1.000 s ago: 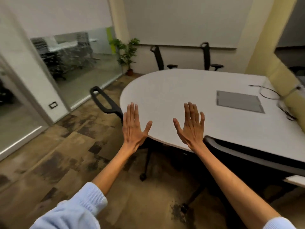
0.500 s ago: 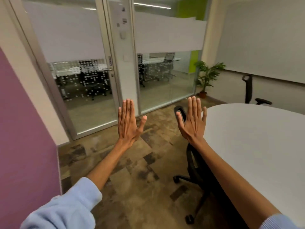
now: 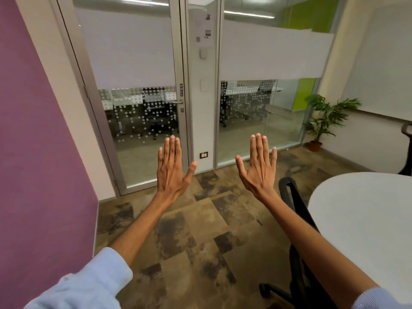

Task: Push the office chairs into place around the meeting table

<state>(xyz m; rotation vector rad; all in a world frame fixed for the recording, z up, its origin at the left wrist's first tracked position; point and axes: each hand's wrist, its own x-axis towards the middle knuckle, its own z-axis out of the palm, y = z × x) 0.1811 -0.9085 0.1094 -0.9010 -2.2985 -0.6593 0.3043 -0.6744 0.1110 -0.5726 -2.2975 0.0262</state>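
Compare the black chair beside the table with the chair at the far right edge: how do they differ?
The near chair shows its back, post and wheeled base; the far chair shows only a sliver, cut by the frame. The near one stands at the table's curved end, the far one behind it. Both are black.

1. Left hand (image 3: 170,169): bare, with no ring, watch or glove to be seen; short, neatly kept fingernails catch the light.
2. Right hand (image 3: 259,167): likewise bare and unadorned, its nails short and pale at the tips.
3. Left sleeve (image 3: 89,284): pale blue fabric, soft and creased, pushed up and bunched in a thick rolled cuff that leaves the forearm uncovered.
4. Right sleeve (image 3: 381,298): the same pale blue, finely ribbed at its edge, only a small part within the lower right corner.
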